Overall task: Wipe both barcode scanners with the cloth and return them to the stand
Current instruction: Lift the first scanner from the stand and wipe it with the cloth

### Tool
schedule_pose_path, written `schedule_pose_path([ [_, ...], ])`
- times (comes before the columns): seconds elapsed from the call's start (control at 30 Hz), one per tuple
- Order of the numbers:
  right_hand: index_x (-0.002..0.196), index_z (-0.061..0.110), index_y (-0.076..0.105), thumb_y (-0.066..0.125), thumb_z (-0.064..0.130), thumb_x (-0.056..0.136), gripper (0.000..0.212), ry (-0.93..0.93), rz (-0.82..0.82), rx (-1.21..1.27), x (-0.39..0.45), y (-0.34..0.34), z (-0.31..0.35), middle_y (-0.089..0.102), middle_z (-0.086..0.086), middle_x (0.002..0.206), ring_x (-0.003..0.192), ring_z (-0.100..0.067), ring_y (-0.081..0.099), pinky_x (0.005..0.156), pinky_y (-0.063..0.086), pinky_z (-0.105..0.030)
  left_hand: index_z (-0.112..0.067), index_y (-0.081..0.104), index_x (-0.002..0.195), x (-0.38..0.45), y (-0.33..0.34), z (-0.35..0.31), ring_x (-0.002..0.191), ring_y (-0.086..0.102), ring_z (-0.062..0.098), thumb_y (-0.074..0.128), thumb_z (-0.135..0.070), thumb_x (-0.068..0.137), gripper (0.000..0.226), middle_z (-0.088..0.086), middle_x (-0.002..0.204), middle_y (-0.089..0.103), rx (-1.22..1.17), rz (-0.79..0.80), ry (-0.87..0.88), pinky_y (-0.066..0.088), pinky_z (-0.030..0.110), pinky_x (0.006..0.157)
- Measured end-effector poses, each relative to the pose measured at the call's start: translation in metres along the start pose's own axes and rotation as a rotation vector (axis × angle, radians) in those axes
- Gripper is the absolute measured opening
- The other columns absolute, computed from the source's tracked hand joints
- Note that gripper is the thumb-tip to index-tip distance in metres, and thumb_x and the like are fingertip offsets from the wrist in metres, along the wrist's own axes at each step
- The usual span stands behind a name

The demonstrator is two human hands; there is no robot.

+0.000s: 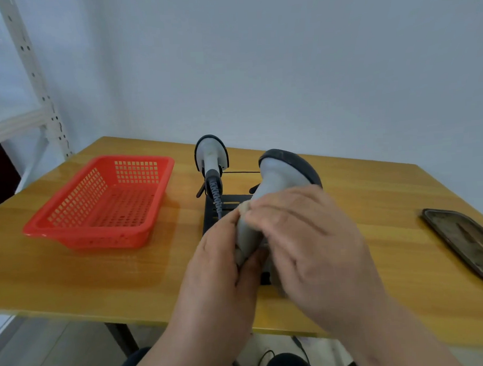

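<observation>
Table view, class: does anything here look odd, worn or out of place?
The dark tray at the table's right edge looks scuffed and stained. Otherwise nothing stands out: the red basket sits flat and empty.

Honestly nothing readable here. No brand or label shows on the grey scanner [278, 178] sticking up past the fingers [277, 209], or on the other scanner [211, 153] beyond them in the stand [224, 202]. Red basket [104, 201] off to the side is plain, and the dark tray [464, 238] shows only smudges.
</observation>
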State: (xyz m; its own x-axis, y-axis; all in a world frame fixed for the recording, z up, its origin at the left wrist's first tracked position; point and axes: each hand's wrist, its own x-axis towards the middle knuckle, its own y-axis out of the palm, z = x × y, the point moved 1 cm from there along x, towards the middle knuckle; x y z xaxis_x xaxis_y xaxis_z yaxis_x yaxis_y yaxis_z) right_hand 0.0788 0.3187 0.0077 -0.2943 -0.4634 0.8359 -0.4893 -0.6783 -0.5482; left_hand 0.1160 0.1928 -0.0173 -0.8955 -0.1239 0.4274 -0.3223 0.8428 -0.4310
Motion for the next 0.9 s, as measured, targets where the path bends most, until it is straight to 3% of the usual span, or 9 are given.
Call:
schedule_pose_path([
  [0.13,0.098,0.002,0.072,0.053,-0.006,0.086,0.024,0.186,-0.077,-0.004,0.004,-0.007,-0.011,0.07,-0.008,0.099,0.094,-0.023,0.061,0.08,0.051,-0.037,-0.044,0.04,0.136,-0.003,0.005,-0.002,0.103,0.055,-0.003,0.065,-0.026,0.085,0.06,-0.026,0.116,0.057,-0.016,-0.017,-0.086,0.045,0.012,0.075],
  [0.23,0.097,0.001,0.074,0.047,0.004,0.095,0.027,-0.005,0.035,0.08,0.0,0.0,0.018,0.071,-0.009,0.102,0.096,-0.02,0.058,0.09,0.048,-0.03,-0.042,0.051,0.123,0.0,0.001,-0.002,0.101,0.064,0.004,0.061,-0.009,0.083,0.053,-0.015,0.112,0.067,-0.102,-0.035,-0.089,0.052,0.018,0.078],
  [0.33,0.1,0.003,0.074,0.049,0.002,0.093,0.026,-0.012,0.079,0.057,-0.001,-0.006,0.0,0.071,-0.007,0.102,0.095,-0.022,0.06,0.089,0.048,-0.032,-0.048,0.046,0.127,-0.001,-0.001,0.0,0.107,0.06,0.001,0.066,-0.02,0.083,0.055,-0.022,0.118,0.062,-0.14,-0.035,-0.188,0.052,0.026,0.084],
  [0.47,0.096,0.006,0.072,0.052,-0.004,0.083,0.026,0.177,-0.028,-0.01,0.0,-0.007,-0.007,0.068,-0.006,0.099,0.093,-0.024,0.06,0.081,0.049,-0.037,-0.038,0.059,0.118,0.0,0.002,-0.005,0.061,0.06,-0.003,0.069,-0.021,0.081,0.042,-0.015,0.075,0.067,-0.302,0.027,-0.284,0.041,0.009,0.051],
  [0.57,0.096,0.005,0.074,0.051,-0.001,0.084,0.026,-0.019,0.114,0.067,-0.007,0.0,0.015,0.071,-0.006,0.099,0.092,-0.021,0.057,0.085,0.048,-0.032,-0.023,0.067,0.098,0.002,-0.002,-0.004,0.05,0.056,-0.002,0.061,-0.003,0.078,0.029,-0.014,0.06,0.065,-0.515,0.093,-0.309,0.042,0.01,0.048],
  [0.63,0.1,0.006,0.073,0.052,0.0,0.089,0.025,0.031,0.122,0.11,-0.009,-0.004,0.004,0.07,-0.004,0.101,0.094,-0.019,0.06,0.085,0.05,-0.031,-0.025,0.069,0.095,0.001,-0.003,0.0,0.048,0.052,0.001,0.065,0.0,0.08,0.03,-0.013,0.057,0.062,-0.557,0.096,-0.325,0.04,0.014,0.048],
  [0.73,0.098,0.009,0.073,0.061,-0.003,0.084,0.022,0.209,0.052,0.118,-0.016,-0.01,-0.011,0.068,0.002,0.099,0.097,-0.012,0.062,0.084,0.05,-0.021,-0.033,0.07,0.093,-0.001,-0.004,0.0,0.052,0.053,0.003,0.075,-0.014,0.077,0.026,-0.012,0.059,0.063,-0.511,0.008,-0.365,0.043,0.021,0.052],
  [0.83,0.097,0.009,0.072,0.062,0.006,0.085,0.017,0.29,-0.023,0.135,-0.021,-0.013,-0.001,0.064,0.009,0.097,0.1,-0.005,0.06,0.088,0.041,-0.008,-0.039,0.07,0.094,0.001,-0.01,-0.004,0.065,0.063,-0.002,0.077,-0.021,0.075,0.028,-0.019,0.074,0.071,-0.356,-0.06,-0.298,0.048,0.012,0.054],
  [0.9,0.097,0.007,0.072,0.064,0.003,0.084,0.016,0.264,-0.082,0.148,-0.019,-0.013,0.008,0.066,0.008,0.097,0.097,-0.009,0.061,0.087,0.042,-0.011,-0.046,0.067,0.087,0.003,-0.01,-0.008,0.072,0.062,-0.01,0.076,-0.022,0.076,0.028,-0.026,0.079,0.071,-0.254,-0.056,-0.216,0.045,0.005,0.056],
])
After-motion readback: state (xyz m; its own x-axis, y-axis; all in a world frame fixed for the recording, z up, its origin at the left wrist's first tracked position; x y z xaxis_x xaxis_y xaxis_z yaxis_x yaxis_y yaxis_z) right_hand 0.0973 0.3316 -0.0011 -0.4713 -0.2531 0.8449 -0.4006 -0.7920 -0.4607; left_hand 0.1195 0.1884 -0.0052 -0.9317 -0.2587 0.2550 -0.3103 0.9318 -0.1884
